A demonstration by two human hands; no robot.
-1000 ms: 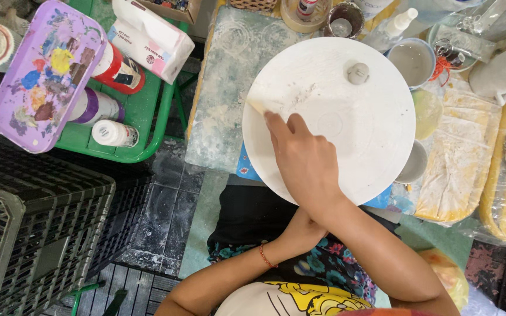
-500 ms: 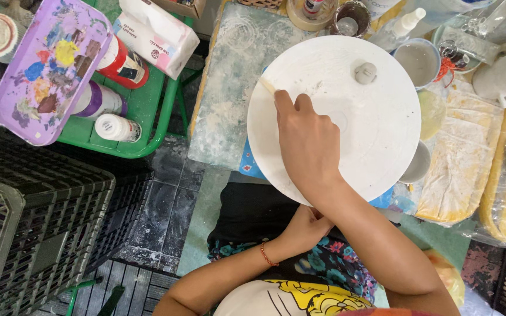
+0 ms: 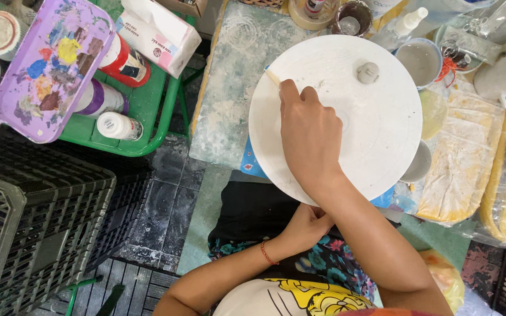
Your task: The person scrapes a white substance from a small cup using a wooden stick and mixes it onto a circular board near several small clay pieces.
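Was mid-wipe, right hand point(image 3: 310, 134) fingers pinching a small pale sponge scrap point(image 3: 273, 76) on the round white turntable point(image 3: 376, 134); left hand point(image 3: 306, 227) loosely curled, empty. Next I'd need light pressure near the rim.

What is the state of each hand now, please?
Left hand: closed loosely at the lap, holding nothing that can be seen.
Right hand: closed on a thin pale wooden stick over the round white board.

- Bright, even daylight with soft, faint shadows.
- The white round board point(image 3: 346, 117) is nearly overexposed.
- Sharp focus throughout; slight wide-angle stretch at edges.
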